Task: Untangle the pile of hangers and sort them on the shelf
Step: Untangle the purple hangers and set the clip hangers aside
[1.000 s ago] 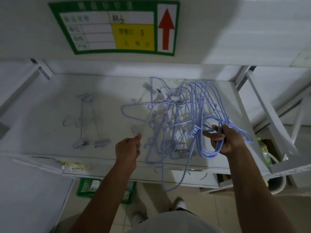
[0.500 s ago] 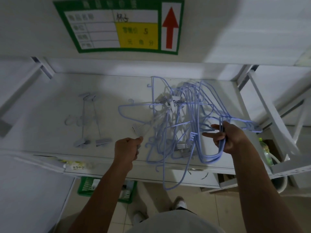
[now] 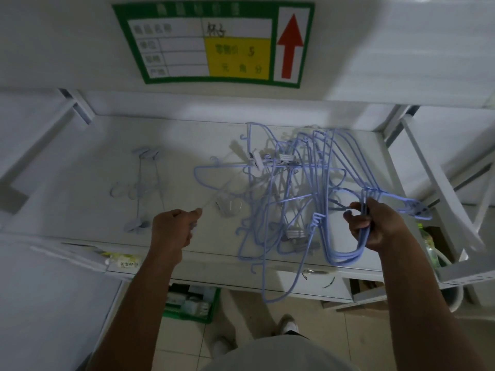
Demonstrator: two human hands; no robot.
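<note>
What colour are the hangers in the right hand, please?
Light blue hangers, best in the head view.

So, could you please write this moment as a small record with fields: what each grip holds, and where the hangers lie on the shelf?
left grip: pinches the end of a thin pale clip hanger that leads into the pile
right grip: holds a bundle of blue hangers at the pile's right side
tangled pile: blue wire hangers and clips, right half of the shelf; one hangs over the front edge
sorted group: a few pale clip hangers, left part, apart from the pile
progress: most hangers not yet sorted
</note>
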